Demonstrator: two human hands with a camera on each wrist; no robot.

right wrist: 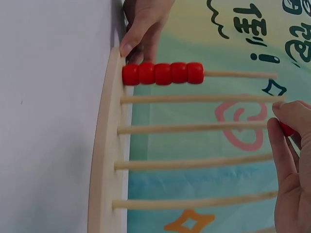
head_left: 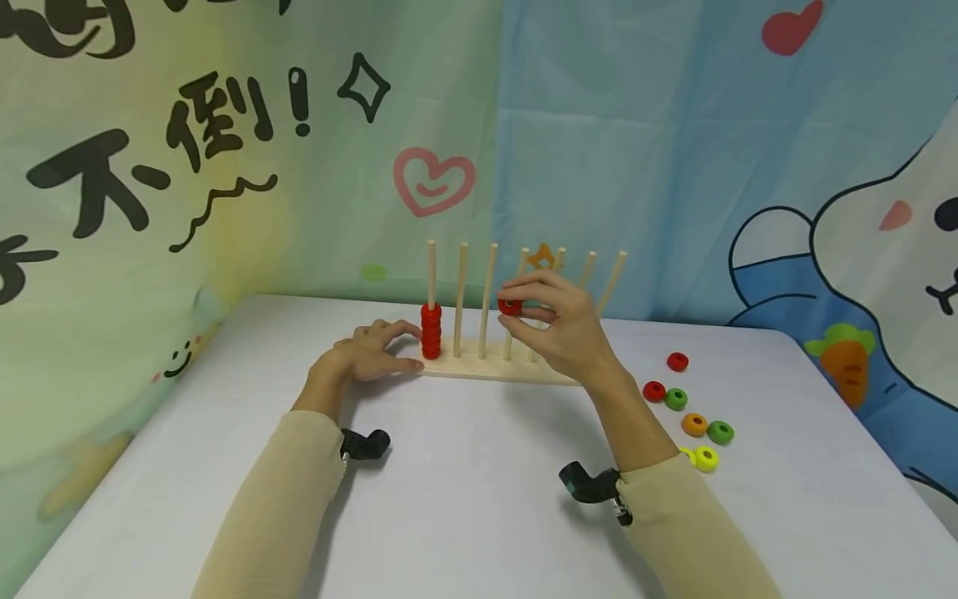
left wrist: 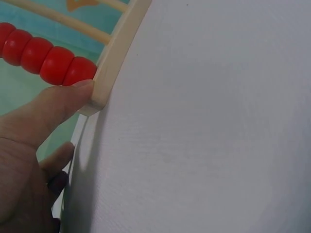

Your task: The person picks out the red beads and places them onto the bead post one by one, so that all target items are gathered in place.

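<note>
- Pastel cloth [head_left: 599, 166] in green, yellow and blue hangs along the far side, printed with black lettering, hearts and, at the right, a big white cartoon animal beside a carrot.
- White table [head_left: 449, 482] stretches out in front of it.
- Wooden peg rack [head_left: 479, 368] stands toward the far edge of the table, seven upright pegs in a row on one long base.
- Five red beads [head_left: 431, 333] are stacked on the leftmost peg, down against the base; the other pegs look bare where they show.
- Left hand [head_left: 368, 349] holds the rack's left end, its thumb and fingers closed in around the corner of the base.
- Right hand [head_left: 565, 320] pinches a single red bead [head_left: 511, 307] between thumb and fingertips, up near the tops of the middle pegs; whether the bead touches a peg is hard to tell from these angles.
- Loose beads lie on the right side of the table: two red [head_left: 677, 362], two green [head_left: 721, 433], one orange [head_left: 694, 425] and two yellow [head_left: 706, 458], one yellow partly hidden by the right sleeve [head_left: 696, 528].
</note>
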